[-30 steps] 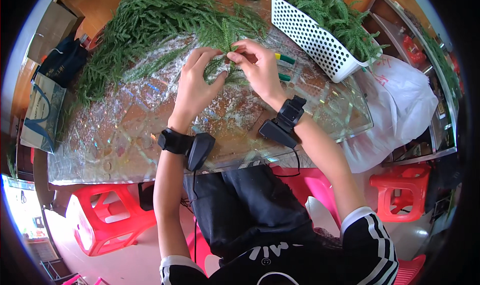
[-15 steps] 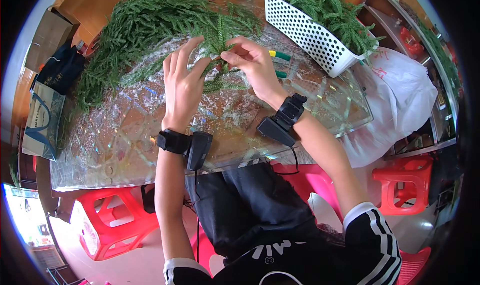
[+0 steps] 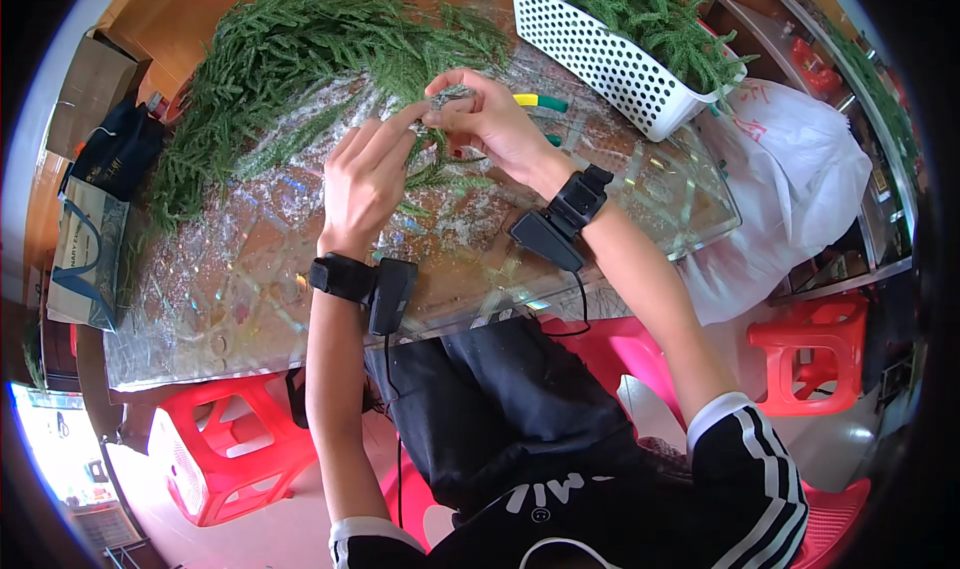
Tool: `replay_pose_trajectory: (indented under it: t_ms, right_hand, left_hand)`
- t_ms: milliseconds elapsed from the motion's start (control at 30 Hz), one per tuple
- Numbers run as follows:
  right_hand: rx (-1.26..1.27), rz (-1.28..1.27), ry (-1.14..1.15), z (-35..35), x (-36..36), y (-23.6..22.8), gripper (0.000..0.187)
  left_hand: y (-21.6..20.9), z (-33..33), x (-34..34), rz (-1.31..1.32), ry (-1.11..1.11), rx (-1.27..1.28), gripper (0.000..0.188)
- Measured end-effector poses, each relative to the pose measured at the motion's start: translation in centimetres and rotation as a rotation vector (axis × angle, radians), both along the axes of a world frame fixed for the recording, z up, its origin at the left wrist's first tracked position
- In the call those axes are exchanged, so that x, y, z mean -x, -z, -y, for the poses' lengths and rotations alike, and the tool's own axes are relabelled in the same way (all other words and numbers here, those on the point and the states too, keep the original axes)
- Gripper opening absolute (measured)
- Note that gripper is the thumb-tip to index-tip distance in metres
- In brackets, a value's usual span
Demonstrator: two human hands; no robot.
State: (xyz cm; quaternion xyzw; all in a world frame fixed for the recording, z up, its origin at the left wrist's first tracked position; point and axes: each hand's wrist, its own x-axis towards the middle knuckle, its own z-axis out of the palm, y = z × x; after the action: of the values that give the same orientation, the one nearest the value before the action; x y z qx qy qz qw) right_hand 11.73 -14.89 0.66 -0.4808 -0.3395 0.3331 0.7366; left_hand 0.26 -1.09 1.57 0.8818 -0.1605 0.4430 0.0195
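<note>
My left hand (image 3: pixel 365 174) and my right hand (image 3: pixel 487 117) meet over the glass table (image 3: pixel 250 289), both pinching one small green fir-like sprig (image 3: pixel 440 169) whose tip hangs down between them. A big heap of the same green sprigs (image 3: pixel 290 59) lies just beyond my left hand. A white perforated basket (image 3: pixel 610 64) filled with sprigs stands beyond my right hand. Each wrist carries a black band with a small black box.
A tool with yellow and green handles (image 3: pixel 540 102) lies on the glass near the basket. A white plastic bag (image 3: pixel 790 189) hangs at the table's right end. Red plastic stools (image 3: pixel 235 449) (image 3: pixel 815 349) stand below. Dark bags (image 3: pixel 115 149) sit at the left.
Both hands have shifted a little to the right and closer together on the sprig. My left fingers, spread half a second ago, now close on it.
</note>
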Motion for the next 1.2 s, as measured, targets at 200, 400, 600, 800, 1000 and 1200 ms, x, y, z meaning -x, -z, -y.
replay_pose_trajectory:
  t_ms: [200,400,600,800,1000,1200]
  right_hand:
    - [0.21,0.439,0.273,0.2,-0.5,-0.3,0.033]
    - [0.119,0.836,0.45,0.9,-1.7,-0.8,0.04]
    - [0.069,1.148,0.298,0.0,-1.5,0.2,0.034]
    - [0.223,0.969,0.194,0.3,-0.4,-0.2,0.023]
    - [0.11,1.037,0.365,0.2,0.1,-0.3,0.019]
    - [-0.087,1.152,0.538,-0.1,0.6,-0.2,0.021]
  left_hand:
    - [0.6,0.3,-0.5,-0.092,-0.079,0.067,0.016]
    - [0.9,0.4,-0.3,-0.132,-0.163,0.109,0.015]
    - [1.3,0.3,-0.4,-0.096,-0.2,0.117,0.015]
    - [1.8,0.3,-0.3,-0.095,-0.197,0.165,0.016]
    - [1.3,0.7,-0.4,-0.107,-0.147,0.257,0.016]
    - [1.1,0.9,-0.7,-0.007,-0.173,0.303,0.013]
